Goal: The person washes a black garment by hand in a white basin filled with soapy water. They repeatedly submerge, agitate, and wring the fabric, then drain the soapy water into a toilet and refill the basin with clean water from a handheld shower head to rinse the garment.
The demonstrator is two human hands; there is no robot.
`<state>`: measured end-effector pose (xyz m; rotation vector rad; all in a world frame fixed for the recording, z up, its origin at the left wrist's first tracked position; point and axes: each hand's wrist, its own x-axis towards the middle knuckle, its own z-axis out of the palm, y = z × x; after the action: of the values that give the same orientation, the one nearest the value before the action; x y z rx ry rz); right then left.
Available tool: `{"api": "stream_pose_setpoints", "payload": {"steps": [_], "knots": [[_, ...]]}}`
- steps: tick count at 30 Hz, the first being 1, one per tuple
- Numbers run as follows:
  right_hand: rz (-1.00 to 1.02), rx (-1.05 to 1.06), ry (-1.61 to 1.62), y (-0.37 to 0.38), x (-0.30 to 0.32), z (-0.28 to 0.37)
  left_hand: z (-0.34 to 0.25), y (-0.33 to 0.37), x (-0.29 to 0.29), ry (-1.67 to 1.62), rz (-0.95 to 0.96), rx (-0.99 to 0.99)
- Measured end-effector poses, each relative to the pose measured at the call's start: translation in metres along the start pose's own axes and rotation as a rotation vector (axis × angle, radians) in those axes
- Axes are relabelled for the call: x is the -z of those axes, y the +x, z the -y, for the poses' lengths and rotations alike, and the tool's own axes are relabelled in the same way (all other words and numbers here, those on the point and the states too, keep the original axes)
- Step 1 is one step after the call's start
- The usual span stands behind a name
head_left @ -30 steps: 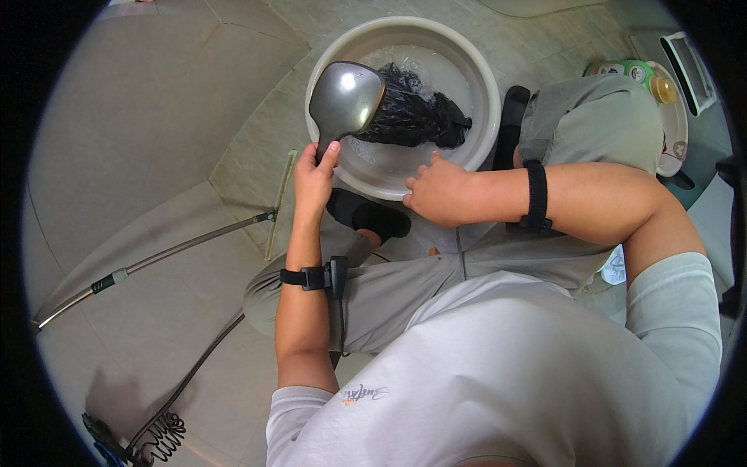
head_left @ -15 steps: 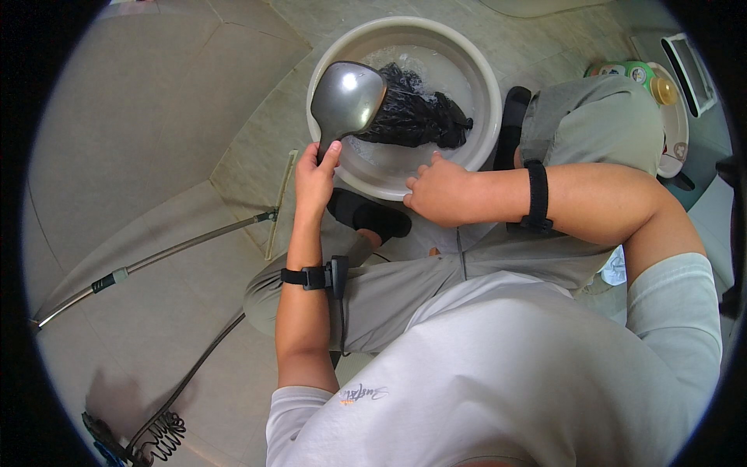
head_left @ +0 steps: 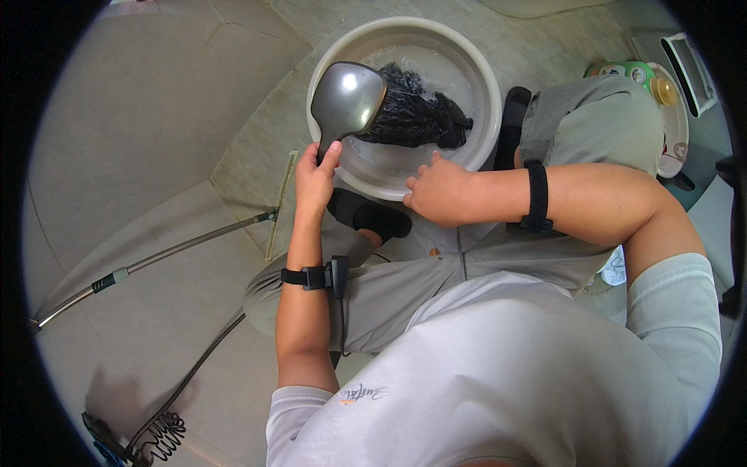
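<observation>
My left hand [head_left: 313, 177] grips the handle of a grey shower head [head_left: 347, 101] held over the near left rim of a round white basin [head_left: 475, 74]. Water streams from the head onto a dark wet cloth [head_left: 416, 117] lying in the basin's water. My right hand [head_left: 437, 189] rests on the basin's near rim with its fingers spread, holding nothing. Black straps circle both wrists.
A metal hose [head_left: 156, 261] runs across the tiled floor at the left, and a coiled dark cable [head_left: 159, 432] lies at the lower left. A black sandal [head_left: 373, 218] sits under the basin. Green bottles [head_left: 642, 74] stand on a white tray at the right.
The shower head and both hands have barely shifted; the water keeps running onto the cloth.
</observation>
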<state>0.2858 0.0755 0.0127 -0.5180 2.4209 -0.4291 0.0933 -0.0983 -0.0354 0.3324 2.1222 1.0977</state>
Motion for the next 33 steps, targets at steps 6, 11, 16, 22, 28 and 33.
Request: {"api": "stream_pose_setpoints", "payload": {"steps": [6,11,16,22,28,33], "knots": [[-0.009,-0.007,0.014,0.0007,-0.0014,-0.0001,0.0018,0.0011,0.0,0.008,-0.001,-0.001],[-0.013,-0.008,0.017,0.0012,-0.0017,0.0003,0.0028,0.001,0.0001,0.018,0.005,-0.016],[-0.026,-0.001,0.017,0.0007,-0.0032,-0.0002,0.0025,0.0006,-0.0001,0.009,0.003,-0.006],[-0.025,0.009,-0.002,0.0014,-0.0042,-0.0004,0.0033,0.0008,-0.0004,0.01,0.007,-0.01],[-0.006,0.006,-0.019,0.0011,-0.0026,-0.0001,0.0022,0.0002,-0.0005,0.014,0.004,-0.008],[0.005,0.004,-0.011,0.0015,-0.0023,0.0001,0.0023,0.0,-0.0006,0.021,0.005,-0.005]]}}
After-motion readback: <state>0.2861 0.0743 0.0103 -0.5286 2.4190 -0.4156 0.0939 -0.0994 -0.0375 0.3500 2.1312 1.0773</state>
